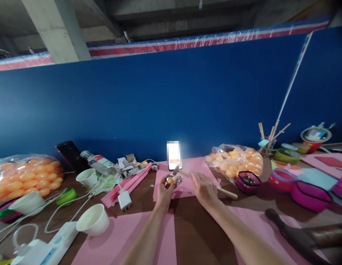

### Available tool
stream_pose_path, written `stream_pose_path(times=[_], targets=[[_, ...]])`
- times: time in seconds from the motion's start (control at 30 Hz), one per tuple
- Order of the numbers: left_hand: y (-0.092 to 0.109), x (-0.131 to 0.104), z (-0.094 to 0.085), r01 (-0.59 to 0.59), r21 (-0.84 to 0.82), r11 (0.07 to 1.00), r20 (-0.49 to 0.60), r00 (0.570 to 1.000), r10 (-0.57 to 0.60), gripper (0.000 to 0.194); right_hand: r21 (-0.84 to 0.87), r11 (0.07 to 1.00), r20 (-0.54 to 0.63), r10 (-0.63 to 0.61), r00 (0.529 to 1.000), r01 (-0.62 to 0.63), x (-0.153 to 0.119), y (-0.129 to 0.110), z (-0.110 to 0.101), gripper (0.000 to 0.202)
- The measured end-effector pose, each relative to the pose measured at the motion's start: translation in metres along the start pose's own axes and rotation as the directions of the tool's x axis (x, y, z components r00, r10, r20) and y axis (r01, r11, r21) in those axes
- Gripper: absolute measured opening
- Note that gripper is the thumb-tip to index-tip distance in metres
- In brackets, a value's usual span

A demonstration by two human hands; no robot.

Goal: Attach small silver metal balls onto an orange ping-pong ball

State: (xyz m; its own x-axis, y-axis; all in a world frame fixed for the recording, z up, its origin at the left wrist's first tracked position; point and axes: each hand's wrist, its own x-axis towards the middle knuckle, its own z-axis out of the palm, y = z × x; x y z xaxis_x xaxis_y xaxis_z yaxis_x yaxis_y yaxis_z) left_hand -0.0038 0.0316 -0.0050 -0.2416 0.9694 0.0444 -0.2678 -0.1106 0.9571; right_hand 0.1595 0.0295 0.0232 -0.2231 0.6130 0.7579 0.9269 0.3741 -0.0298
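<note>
Near the middle of the table, my left hand (164,191) has its fingers closed round a small orange ball (170,179) with silvery pieces on it. My right hand (204,188) grips a thin wooden-handled tool (227,193); its handle sticks out to the right, and its flat tip is beside the ball. A cluster of silvery beads (179,180) shows just right of the ball. Beneath both hands lies a pink sheet (198,165), and a lit phone (174,154) stands upright behind them.
Bags of orange balls stand left (30,176) and right (237,160). A white cup (93,220), a power strip (56,244) and cables lie front left. At right are a pink bowl of small pieces (248,182), a magenta container (311,195) and a dark hammer-like tool (287,230).
</note>
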Motion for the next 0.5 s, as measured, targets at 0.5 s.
stream_pose_path(times=[0.5], targets=[[-0.0006,-0.0001,-0.0016,0.019,-0.033,0.999,0.016,1.0,-0.019,0.059,0.019,1.0,0.013,0.012,1.0,-0.013,-0.0017,-0.0009,0.0029,0.018]])
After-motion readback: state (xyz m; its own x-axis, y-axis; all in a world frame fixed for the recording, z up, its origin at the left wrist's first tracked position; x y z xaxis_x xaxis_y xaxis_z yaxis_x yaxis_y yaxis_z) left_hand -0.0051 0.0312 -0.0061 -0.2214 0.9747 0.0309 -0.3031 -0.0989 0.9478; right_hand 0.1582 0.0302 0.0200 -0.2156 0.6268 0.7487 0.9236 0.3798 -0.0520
